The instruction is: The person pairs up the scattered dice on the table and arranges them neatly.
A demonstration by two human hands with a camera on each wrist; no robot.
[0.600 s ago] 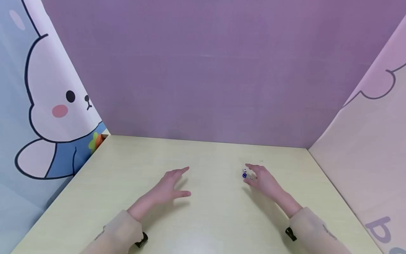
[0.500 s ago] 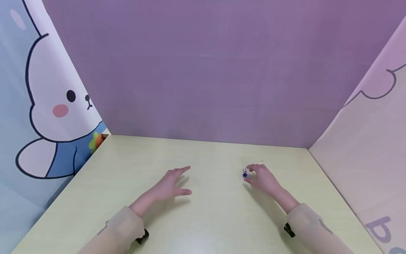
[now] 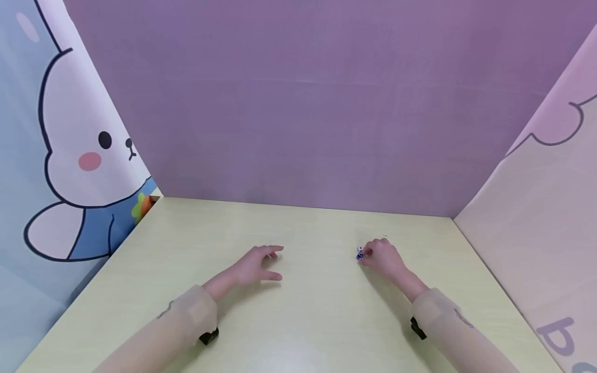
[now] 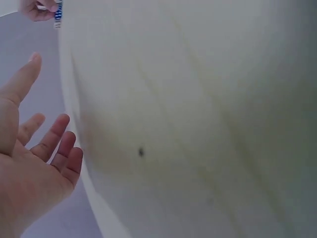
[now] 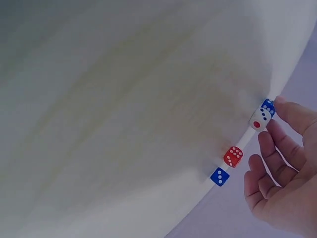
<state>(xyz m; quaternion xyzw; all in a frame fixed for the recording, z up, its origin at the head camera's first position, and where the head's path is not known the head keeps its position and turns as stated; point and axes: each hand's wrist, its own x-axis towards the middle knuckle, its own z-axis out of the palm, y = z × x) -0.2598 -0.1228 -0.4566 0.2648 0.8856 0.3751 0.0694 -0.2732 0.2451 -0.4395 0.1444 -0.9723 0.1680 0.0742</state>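
Note:
On the right part of the table, my right hand (image 3: 386, 260) has its thumb and index finger at a pair of dice. In the right wrist view, the thumb touches the blue die (image 5: 268, 105) and the index fingertip is against the white die (image 5: 259, 120), pinching the two side by side. Below them, near my loosely curled other fingers, lie a red die (image 5: 233, 156) and another blue die (image 5: 219, 176). My left hand (image 3: 252, 266) hovers over the table's left half with fingers spread, holding nothing.
The pale wooden table (image 3: 308, 321) ends at a purple panel (image 3: 298, 114) behind. A rabbit-print cloth (image 3: 84, 145) stands on the left and a pale pink printed cloth (image 3: 536, 217) on the right. A small dark speck (image 4: 141, 152) marks the tabletop.
My right thumb and fingers have closed in on the dice from a wider spread. My left hand has shifted slightly forward and right, its fingers bending a little more.

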